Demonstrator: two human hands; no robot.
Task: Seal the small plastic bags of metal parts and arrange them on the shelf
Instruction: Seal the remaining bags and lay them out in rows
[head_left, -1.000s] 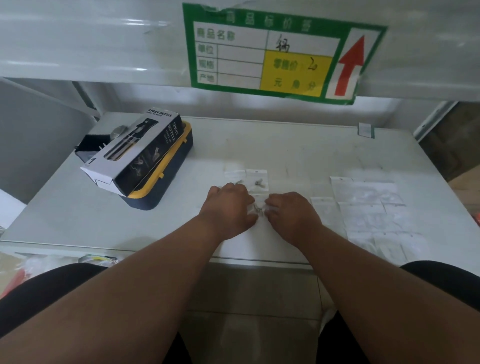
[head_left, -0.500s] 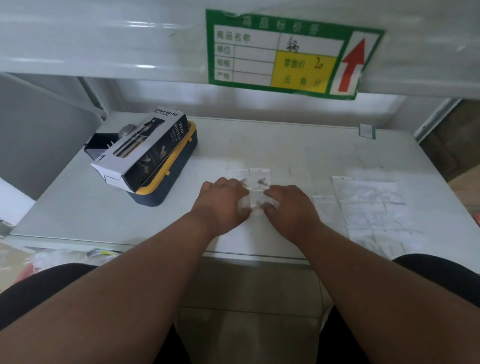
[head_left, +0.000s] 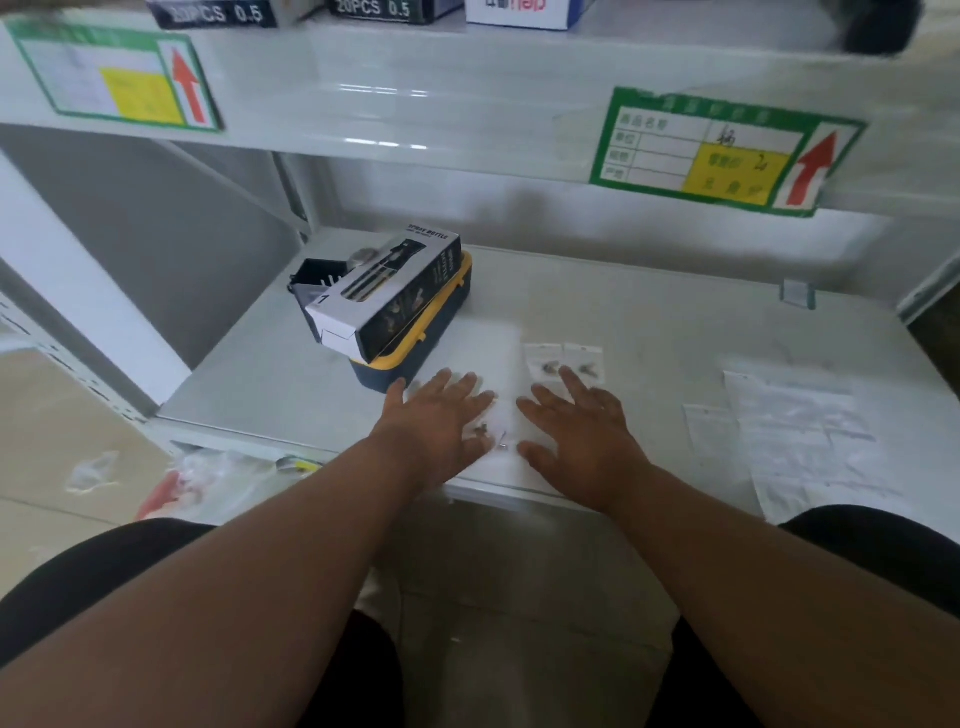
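A small clear bag with metal parts (head_left: 493, 434) lies near the front edge of the white shelf (head_left: 649, 322), between my two hands. My left hand (head_left: 441, 421) lies flat with spread fingers, its thumb touching the bag's left side. My right hand (head_left: 576, 421) is flat too, just right of the bag. Behind my right fingertips, two more small bags of metal parts (head_left: 563, 364) lie side by side.
A spray bottle box (head_left: 384, 291) sits on a yellow and blue case (head_left: 415, 358) at the left. Several empty clear bags (head_left: 795, 431) are spread at the right. The upper shelf edge carries a green price label (head_left: 722, 156). Plastic wrappings (head_left: 208, 467) lie on the floor at the left.
Both hands have gone from curled, pinching the small bag, to flat with fingers spread beside it. The view has swung left and up, showing the upper shelf.
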